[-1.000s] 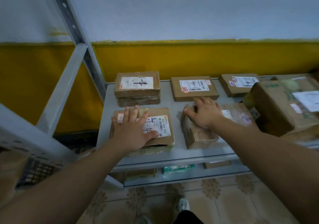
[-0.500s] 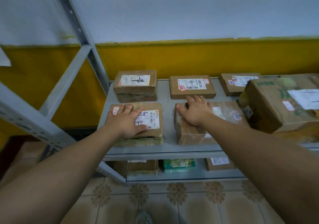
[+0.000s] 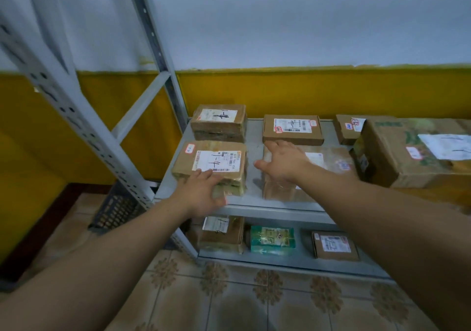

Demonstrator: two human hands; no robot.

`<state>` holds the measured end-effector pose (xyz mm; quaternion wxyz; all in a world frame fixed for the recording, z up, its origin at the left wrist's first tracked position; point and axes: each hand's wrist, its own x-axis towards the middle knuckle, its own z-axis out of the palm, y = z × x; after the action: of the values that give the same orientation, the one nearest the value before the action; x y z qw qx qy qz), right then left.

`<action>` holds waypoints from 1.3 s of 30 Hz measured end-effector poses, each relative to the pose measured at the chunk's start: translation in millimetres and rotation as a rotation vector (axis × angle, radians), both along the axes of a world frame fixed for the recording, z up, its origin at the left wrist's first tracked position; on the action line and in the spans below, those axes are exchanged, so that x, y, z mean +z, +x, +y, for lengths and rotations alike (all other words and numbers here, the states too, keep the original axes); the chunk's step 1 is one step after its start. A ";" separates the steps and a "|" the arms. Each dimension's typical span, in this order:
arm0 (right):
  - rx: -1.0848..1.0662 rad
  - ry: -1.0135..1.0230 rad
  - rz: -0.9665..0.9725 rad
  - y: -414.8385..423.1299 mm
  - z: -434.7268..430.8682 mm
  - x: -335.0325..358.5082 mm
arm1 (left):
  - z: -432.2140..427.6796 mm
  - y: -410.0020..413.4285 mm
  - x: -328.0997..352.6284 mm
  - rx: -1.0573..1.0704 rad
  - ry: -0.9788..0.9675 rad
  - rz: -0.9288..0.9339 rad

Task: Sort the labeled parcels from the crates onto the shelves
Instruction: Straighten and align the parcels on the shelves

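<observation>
Grey metal shelf (image 3: 257, 198) mid-frame before yellow-and-white wall (image 3: 305, 88); patterned beige floor tiles (image 3: 229, 300) below. Left hand (image 3: 201, 193) spread against brown labelled cardboard parcel (image 3: 211, 162); right hand (image 3: 283, 162) open over tape-wrapped parcel (image 3: 328, 162).

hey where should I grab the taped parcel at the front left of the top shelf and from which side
Probably by its two short ends, coming from the front. The front-left parcel lies flat at the shelf edge. The left end is free and a gap separates it from the wrapped parcel on the right. The stack crowds its back. The left hand is at the front edge.
</observation>
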<state>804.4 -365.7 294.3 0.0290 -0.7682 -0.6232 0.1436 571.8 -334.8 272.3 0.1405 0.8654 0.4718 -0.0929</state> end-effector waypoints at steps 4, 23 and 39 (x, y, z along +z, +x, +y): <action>0.007 -0.030 -0.012 -19.6 -25.9 0.7 | -26.6 -18.5 6.4 -0.021 -0.015 -0.016; 0.006 -0.213 0.077 -154.0 -116.1 -61.7 | -107.3 -151.7 -41.9 0.006 -0.270 0.026; -0.033 -0.402 0.096 -47.2 -71.9 -233.3 | -35.7 -74.3 -219.4 0.069 -0.352 0.075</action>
<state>757.2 -437.5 60.9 -0.0929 -0.7607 -0.5674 0.3013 497.5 -370.4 52.9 0.2753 0.8067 0.4824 -0.2017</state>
